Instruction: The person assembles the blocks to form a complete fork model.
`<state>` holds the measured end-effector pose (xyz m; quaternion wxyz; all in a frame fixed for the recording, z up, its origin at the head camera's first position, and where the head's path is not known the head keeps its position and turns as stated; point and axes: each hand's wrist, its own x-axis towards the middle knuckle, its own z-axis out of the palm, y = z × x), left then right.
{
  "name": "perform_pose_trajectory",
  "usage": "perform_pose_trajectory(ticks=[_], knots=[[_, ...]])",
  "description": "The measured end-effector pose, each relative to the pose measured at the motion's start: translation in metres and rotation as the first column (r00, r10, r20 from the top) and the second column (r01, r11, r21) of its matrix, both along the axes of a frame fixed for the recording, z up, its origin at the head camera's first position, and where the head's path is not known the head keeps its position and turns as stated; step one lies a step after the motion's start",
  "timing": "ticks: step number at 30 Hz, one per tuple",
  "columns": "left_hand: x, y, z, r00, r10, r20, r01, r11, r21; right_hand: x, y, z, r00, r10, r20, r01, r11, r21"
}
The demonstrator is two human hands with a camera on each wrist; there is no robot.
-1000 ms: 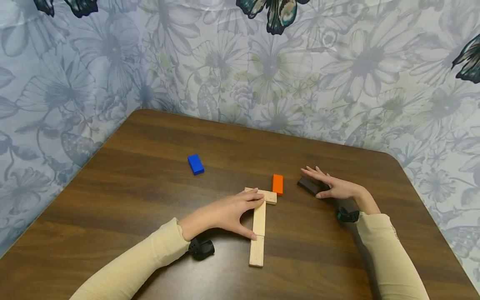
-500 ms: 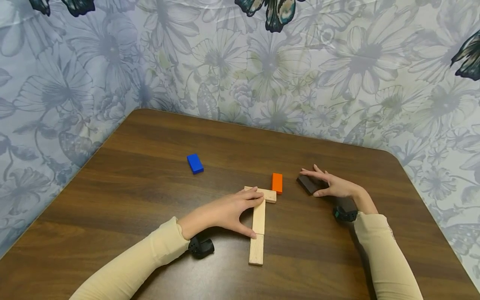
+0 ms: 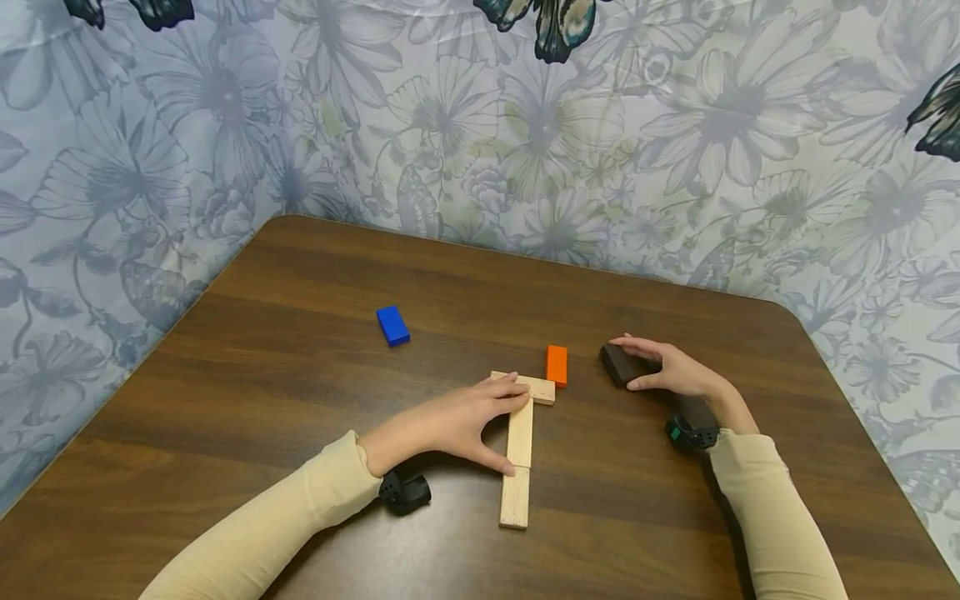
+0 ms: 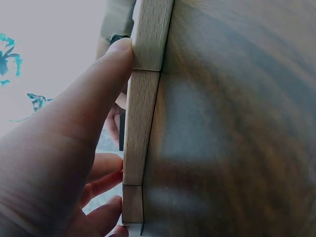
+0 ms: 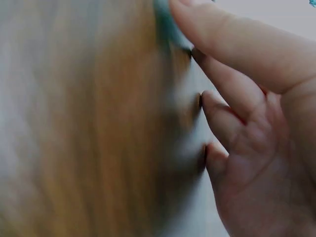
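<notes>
Pale wooden blocks lie in a T on the table: two end to end, a near one [image 3: 514,502] and a middle one [image 3: 521,433], with a crosspiece [image 3: 542,392] at their far end. My left hand [image 3: 463,423] rests along them from the left, spread wide. Its thumb [image 4: 121,45] touches close to the seam between the two in-line blocks, and its fingertips reach the crosspiece. To the right, my right hand [image 3: 678,372] holds a dark block [image 3: 617,365] between thumb and fingers. Motion blurs the right wrist view.
An orange block [image 3: 557,365] stands close behind the crosspiece's right end. Farther back on the left lies a blue block [image 3: 393,326]. The brown wooden table [image 3: 300,292] ends at a wall [image 3: 480,150] covered in floral print.
My right hand has closed its fingers on the dark block and turned it slightly, so its long side points more away from me. The left hand keeps its place.
</notes>
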<state>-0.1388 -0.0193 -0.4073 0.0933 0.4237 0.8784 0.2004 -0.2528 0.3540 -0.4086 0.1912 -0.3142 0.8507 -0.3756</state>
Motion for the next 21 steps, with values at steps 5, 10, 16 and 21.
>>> perform_pose_trajectory(ticks=[5, 10, 16, 21], knots=[[0.000, 0.000, 0.000, 1.000, -0.002, -0.011, 0.002, 1.000, -0.007, 0.001, -0.005, 0.000, 0.993, -0.118, 0.004, 0.118, 0.991, -0.064], [-0.001, 0.000, -0.001, 1.000, -0.004, -0.011, 0.004, 1.000, -0.005, 0.008, -0.023, 0.008, 0.975, -0.221, -0.003, 0.220, 0.972, -0.086], [-0.001, -0.001, -0.002, 1.000, -0.005, -0.014, 0.005, 1.000, 0.001, 0.010, -0.049, 0.008, 0.955, -0.294, -0.047, 0.288, 0.952, -0.105], [-0.001, 0.000, -0.002, 1.000, -0.006, -0.021, 0.006, 1.000, 0.006, 0.013, -0.074, 0.011, 0.953, -0.294, -0.070, 0.285, 0.952, -0.115]])
